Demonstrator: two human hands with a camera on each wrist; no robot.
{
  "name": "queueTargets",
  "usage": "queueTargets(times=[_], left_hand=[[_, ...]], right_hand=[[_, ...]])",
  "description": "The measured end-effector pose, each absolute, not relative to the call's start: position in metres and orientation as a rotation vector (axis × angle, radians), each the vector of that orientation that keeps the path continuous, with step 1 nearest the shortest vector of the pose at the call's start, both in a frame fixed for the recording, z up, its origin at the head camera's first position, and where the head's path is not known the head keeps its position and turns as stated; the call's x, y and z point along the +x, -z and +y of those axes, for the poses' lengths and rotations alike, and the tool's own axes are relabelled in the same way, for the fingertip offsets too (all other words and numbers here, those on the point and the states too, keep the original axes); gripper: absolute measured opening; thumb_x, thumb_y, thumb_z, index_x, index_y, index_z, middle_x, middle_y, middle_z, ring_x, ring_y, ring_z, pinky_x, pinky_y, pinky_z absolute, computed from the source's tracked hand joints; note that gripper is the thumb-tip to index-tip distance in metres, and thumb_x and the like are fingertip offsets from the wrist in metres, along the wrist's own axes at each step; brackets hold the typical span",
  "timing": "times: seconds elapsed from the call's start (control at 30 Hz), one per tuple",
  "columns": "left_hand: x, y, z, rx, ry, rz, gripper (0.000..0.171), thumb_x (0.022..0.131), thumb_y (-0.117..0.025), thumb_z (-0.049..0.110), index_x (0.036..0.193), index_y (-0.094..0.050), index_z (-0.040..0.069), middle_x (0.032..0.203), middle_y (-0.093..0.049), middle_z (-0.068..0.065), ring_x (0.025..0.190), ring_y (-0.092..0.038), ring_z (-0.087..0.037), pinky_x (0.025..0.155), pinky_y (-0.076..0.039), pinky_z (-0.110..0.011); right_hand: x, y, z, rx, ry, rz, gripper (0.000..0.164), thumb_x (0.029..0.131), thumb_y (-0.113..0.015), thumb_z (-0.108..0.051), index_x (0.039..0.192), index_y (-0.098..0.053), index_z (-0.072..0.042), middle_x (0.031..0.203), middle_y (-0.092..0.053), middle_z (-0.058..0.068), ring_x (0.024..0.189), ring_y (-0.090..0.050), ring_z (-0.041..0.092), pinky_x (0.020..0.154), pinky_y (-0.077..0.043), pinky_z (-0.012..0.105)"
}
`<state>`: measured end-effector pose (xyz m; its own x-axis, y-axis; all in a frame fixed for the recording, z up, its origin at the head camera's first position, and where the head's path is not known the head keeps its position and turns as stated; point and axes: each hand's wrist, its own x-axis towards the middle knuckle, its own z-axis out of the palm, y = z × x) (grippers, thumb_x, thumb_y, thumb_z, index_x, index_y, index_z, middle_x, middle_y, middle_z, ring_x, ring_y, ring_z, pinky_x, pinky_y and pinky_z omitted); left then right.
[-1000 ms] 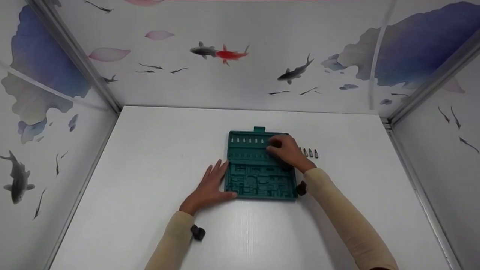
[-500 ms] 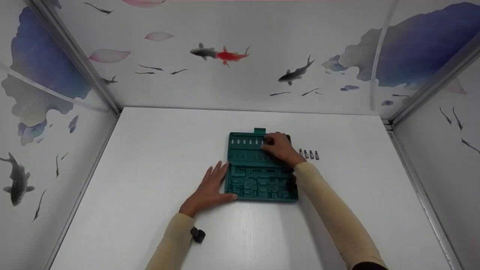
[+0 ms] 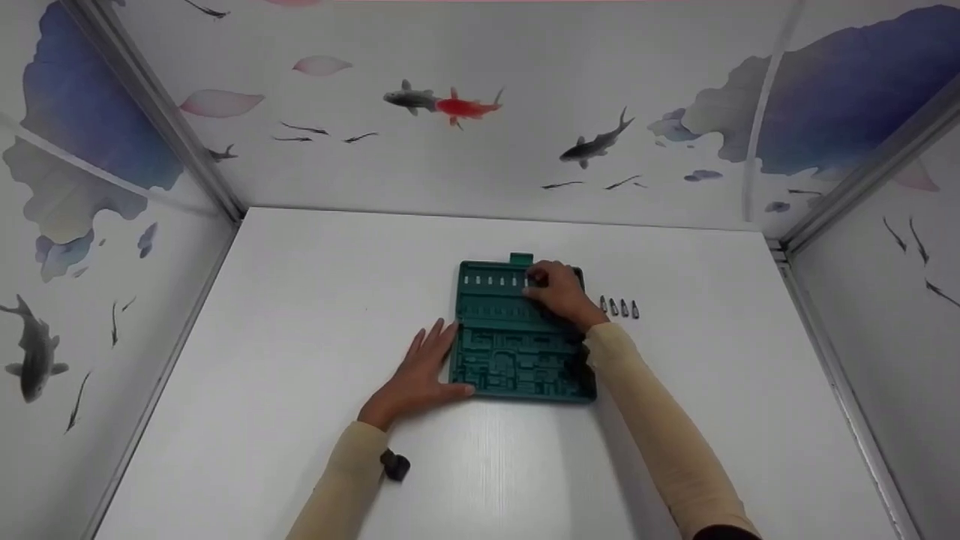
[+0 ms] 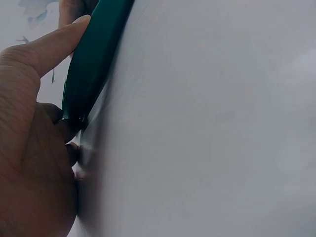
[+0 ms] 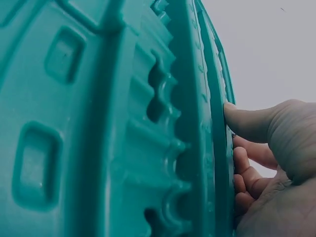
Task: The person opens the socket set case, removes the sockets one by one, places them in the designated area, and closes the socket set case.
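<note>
A green tool case (image 3: pixel 517 328) lies unfolded on the white table, with a row of small silver screwdriver bits (image 3: pixel 490 280) in its far half. My left hand (image 3: pixel 411 381) rests along the case's left side, fingers extended and thumb at the near corner; its thumb (image 4: pixel 59 44) touches the green wall in the left wrist view. Over the far half, my right hand (image 3: pixel 561 291) has curled fingers and thumb at the last visible screwdriver bit (image 3: pixel 526 281) of the row. The right wrist view shows the right thumb (image 5: pixel 249 121) at the case's edge; the bit is hidden there.
Several loose dark screwdriver bits (image 3: pixel 624 307) stand in a line on the table right of the case. A moulded near half (image 3: pixel 510 364) with recesses faces me. Printed walls (image 3: pixel 480 165) enclose the table (image 3: pixel 315 300) at the back and sides.
My right hand has moved a little left along the far row, then stays by the same bit. The left hand keeps its place on the case.
</note>
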<state>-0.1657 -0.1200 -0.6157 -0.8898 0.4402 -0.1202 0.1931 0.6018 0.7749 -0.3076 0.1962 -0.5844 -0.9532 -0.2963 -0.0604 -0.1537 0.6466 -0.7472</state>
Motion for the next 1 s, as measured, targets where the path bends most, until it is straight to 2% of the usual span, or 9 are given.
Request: queueTargets(times=[0.2,0.4,0.57,0.7,0.83,1.0], left_hand=[[-0.166,0.617,-0.12,0.509,-1.177,2.531,0.12,0.091,-0.079,0.068,0.179,-0.012,0.023,0.186,-0.003,-0.008,0.171,0.007,-0.034,0.137,0.0,-0.056],[-0.165,0.616,-0.121,0.493,-1.176,2.533,0.12,0.09,-0.079,0.069,0.179,-0.012,0.025,0.186,-0.003,-0.007,0.171,0.007,-0.034,0.137,-0.001,-0.055],[-0.167,0.615,-0.12,0.494,-1.171,2.535,0.118,0.091,-0.078,0.067,0.179,-0.013,0.025,0.186,-0.004,-0.007,0.171,0.006,-0.036,0.137,-0.002,-0.057],[-0.168,0.615,-0.12,0.495,-1.169,2.534,0.119,0.09,-0.078,0.069,0.179,-0.012,0.025,0.186,-0.003,-0.006,0.171,0.007,-0.035,0.137,-0.002,-0.056],[-0.166,0.614,-0.12,0.497,-1.174,2.53,0.121,0.09,-0.078,0.069,0.179,-0.013,0.022,0.186,-0.003,-0.008,0.171,0.006,-0.036,0.137,-0.001,-0.056],[-0.166,0.615,-0.121,0.491,-1.169,2.525,0.122,0.09,-0.078,0.07,0.18,-0.011,0.025,0.186,-0.001,-0.006,0.171,0.008,-0.036,0.137,-0.001,-0.057]], right_hand=[[-0.306,0.589,0.195,-0.369,1.322,2.694,0.035,0.103,-0.076,-0.004,0.135,-0.063,0.002,0.128,-0.064,0.025,0.121,-0.06,0.039,0.106,-0.05,0.056],[-0.305,0.593,0.194,-0.325,1.347,2.734,0.027,0.105,-0.075,-0.009,0.128,-0.073,0.005,0.125,-0.07,0.024,0.117,-0.065,0.039,0.104,-0.053,0.056],[-0.312,0.591,0.19,-0.151,1.525,2.713,0.016,0.104,-0.077,-0.01,0.115,-0.08,0.001,0.111,-0.076,0.017,0.101,-0.067,0.03,0.092,-0.056,0.044],[-0.31,0.581,0.196,-0.097,1.719,2.601,0.019,0.105,-0.077,-0.016,0.117,-0.08,-0.002,0.11,-0.073,0.012,0.099,-0.063,0.024,0.089,-0.054,0.037],[-0.3,0.573,0.21,-0.149,1.824,2.558,0.023,0.105,-0.078,-0.02,0.12,-0.079,-0.002,0.116,-0.073,0.014,0.102,-0.063,0.023,0.089,-0.053,0.034],[-0.284,0.566,0.235,-0.151,1.824,2.598,0.026,0.105,-0.079,-0.021,0.12,-0.078,0.001,0.12,-0.073,0.018,0.108,-0.061,0.023,0.091,-0.051,0.033]])
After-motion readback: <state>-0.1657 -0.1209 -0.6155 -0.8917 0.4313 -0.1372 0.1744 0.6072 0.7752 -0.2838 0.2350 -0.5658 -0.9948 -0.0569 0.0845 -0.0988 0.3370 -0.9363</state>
